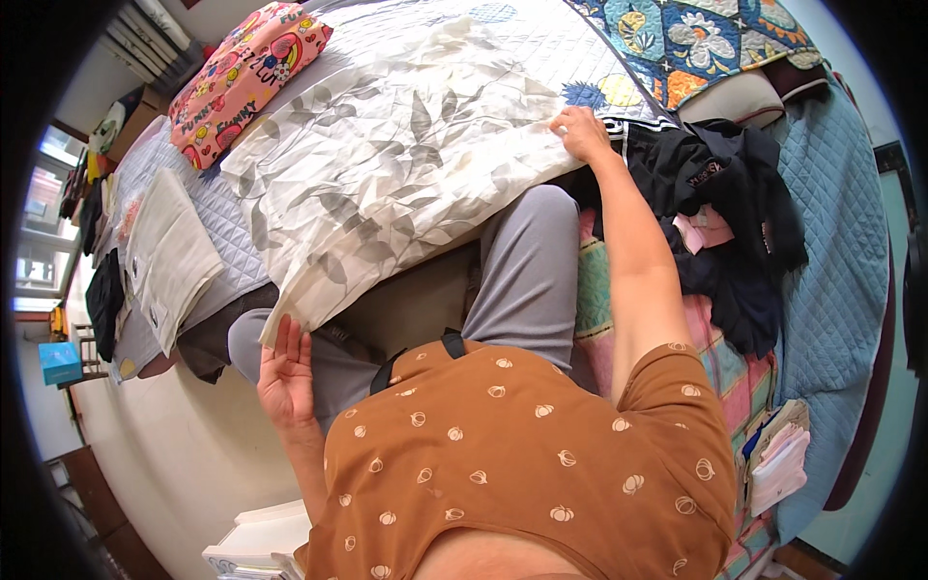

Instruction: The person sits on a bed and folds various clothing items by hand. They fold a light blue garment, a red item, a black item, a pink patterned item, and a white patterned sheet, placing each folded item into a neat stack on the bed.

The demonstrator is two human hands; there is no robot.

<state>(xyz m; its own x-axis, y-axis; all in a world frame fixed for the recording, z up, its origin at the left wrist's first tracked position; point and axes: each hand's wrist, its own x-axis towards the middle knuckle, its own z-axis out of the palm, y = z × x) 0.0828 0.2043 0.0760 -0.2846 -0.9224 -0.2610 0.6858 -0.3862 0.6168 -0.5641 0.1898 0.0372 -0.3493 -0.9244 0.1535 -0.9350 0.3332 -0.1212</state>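
Observation:
A large white cloth with a grey leaf print (387, 164) lies spread on the bed in front of me, creased, its near edge hanging over my lap. My right hand (582, 135) pinches its right corner between thumb and fingers. At the near left corner, my left hand (287, 377) has its palm turned up and its fingers stretched out against the cloth's edge. Whatever lies under the cloth is hidden.
A pink printed bag (246, 82) stands far left, and folded beige fabric (169, 256) lies nearer. To the right are a heap of dark clothes (715, 193), a colourful floral quilt (696, 43) and a blue quilted cover (836, 242). Small folded items (778, 459) sit lower right.

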